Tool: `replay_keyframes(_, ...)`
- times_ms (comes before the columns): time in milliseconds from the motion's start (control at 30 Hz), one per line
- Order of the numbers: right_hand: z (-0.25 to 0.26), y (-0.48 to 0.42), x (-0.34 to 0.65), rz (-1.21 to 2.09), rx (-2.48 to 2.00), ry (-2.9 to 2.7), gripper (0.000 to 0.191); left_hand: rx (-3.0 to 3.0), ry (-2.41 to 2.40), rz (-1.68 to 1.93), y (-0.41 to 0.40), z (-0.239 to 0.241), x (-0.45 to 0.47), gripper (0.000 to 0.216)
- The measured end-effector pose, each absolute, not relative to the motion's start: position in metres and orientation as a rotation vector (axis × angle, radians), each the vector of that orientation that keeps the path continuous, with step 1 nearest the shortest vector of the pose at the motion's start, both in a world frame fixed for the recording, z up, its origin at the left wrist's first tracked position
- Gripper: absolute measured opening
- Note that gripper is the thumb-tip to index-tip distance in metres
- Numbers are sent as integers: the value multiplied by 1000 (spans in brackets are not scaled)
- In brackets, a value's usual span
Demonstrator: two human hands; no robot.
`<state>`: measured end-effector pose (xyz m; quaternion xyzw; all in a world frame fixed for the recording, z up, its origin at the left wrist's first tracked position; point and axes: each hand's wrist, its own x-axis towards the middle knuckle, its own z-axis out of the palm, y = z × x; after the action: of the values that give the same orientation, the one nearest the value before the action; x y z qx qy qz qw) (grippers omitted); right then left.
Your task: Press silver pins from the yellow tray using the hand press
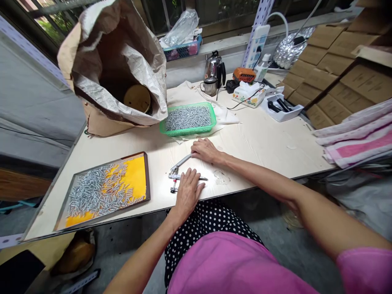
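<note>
A small metal lever tool point(174, 177) lies near the table's front edge, with a spring, a red part and a long grey arm angled up to the right. My right hand point(206, 151) has its fingers curled over the far end of that arm. Flat across the tool's lower bar rests my left hand point(187, 190), its fingers stretched out and the thumb apart. A pointed metal tip shows just beyond the left fingers. To the left, a tray point(147, 175) with a yellow base holds many small metal pins point(92, 192), some lined up in rows.
A green basket point(188, 131) of similar metal pieces stands behind the hands. A big open sack point(113, 61) is at the back left. Farther right are a metal kettle point(213, 67), a tissue pack point(248, 94), a white tray point(283, 114) and stacked cardboard boxes point(333, 61).
</note>
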<state>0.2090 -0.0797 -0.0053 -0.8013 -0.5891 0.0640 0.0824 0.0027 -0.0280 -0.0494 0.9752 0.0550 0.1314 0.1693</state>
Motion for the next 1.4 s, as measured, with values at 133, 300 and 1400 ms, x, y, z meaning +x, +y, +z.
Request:
replay_keyframes(133,14,-58,174,138,-2245,-2004,19,2712,161,356,-28,-48,8,39)
replay_keyframes(300,12,-48,122,261,-1814,-2515,15,2676,-48,401,-41,-35,-16,25)
replay_keyframes(1400,4,-112,183,209,-2000,-1681,24,3005,1000,-6,215,19,-76,22)
